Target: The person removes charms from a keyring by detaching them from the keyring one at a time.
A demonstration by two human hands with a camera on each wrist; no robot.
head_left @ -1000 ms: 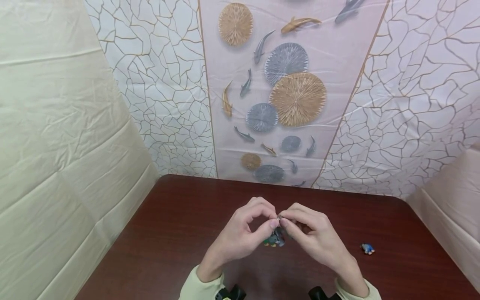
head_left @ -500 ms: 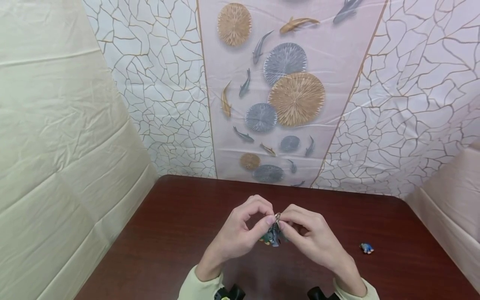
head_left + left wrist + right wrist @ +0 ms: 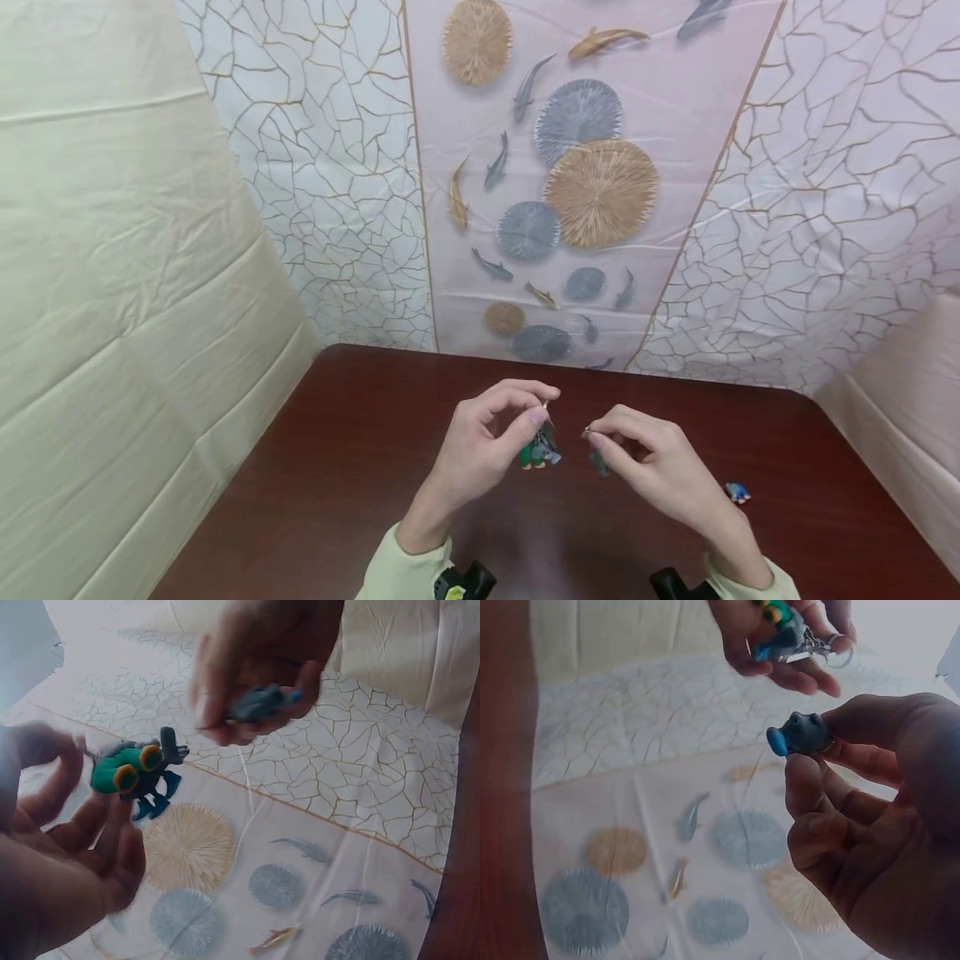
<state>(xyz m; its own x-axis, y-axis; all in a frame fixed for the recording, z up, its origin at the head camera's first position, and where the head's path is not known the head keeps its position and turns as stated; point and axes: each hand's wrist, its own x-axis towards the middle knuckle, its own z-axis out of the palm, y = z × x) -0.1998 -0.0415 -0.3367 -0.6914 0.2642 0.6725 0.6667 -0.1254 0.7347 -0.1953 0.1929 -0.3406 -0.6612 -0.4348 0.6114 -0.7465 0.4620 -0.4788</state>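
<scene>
My left hand (image 3: 483, 437) pinches a metal key ring (image 3: 841, 651) between thumb and index finger, held up above the table. From this ring hang small figurine charms (image 3: 124, 771), green with orange-rimmed round parts, along with grey and blue pieces. To the right, my right hand (image 3: 652, 454) pinches a small grey-blue figurine charm (image 3: 808, 733) by its top, between thumb and index finger. A gap separates the two hands, and the grey-blue charm hangs apart from the key ring.
A small blue figurine (image 3: 737, 492) lies on the dark red-brown table (image 3: 300, 500), near my right wrist. Behind the table hangs a patterned cloth (image 3: 480, 317) with fish and round motifs. Pale cloth (image 3: 150, 292) walls the left side.
The hands were together at the key ring and have come apart. My right hand moved right with the grey-blue charm; my left hand rose slightly, still holding the ring with its charms.
</scene>
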